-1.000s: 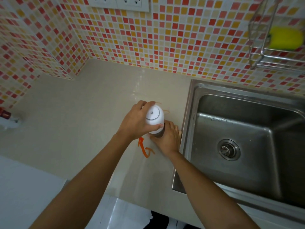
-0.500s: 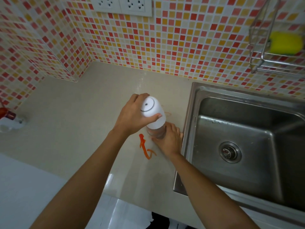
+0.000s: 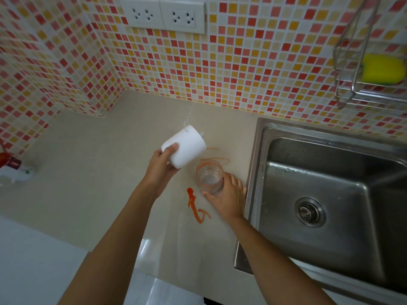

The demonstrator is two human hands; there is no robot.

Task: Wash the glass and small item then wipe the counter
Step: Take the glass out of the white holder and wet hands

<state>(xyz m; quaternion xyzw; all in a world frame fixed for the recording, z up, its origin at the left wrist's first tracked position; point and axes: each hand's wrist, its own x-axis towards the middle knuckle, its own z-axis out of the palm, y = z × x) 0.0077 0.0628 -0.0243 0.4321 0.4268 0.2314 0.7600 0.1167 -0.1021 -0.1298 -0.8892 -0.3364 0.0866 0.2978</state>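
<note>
Hands are working over the counter [image 3: 92, 164] just left of the sink [image 3: 330, 194]. Left hand [image 3: 161, 166] is gripping a white cap [image 3: 184, 149], fingers curled round its lower end and thumb lying on its side; the cap is tilting up and away, held clear above the counter and apart from the glass [image 3: 209, 178]. Right hand [image 3: 228, 198] is gripping the glass from its near side, fingers wrapping its wall. The glass is standing upright on the counter near the sink's edge, with an orange ring showing round its rim. Orange streaks [image 3: 196, 205] are lying on the counter just beside the right hand, and thinner orange curls [image 3: 217, 158] are showing behind the glass. A yellow sponge [image 3: 383, 68] is sitting in a wire rack [image 3: 343, 93] on the tiled wall above the sink. Two white sockets [image 3: 164, 14] are sitting higher on the wall.
</note>
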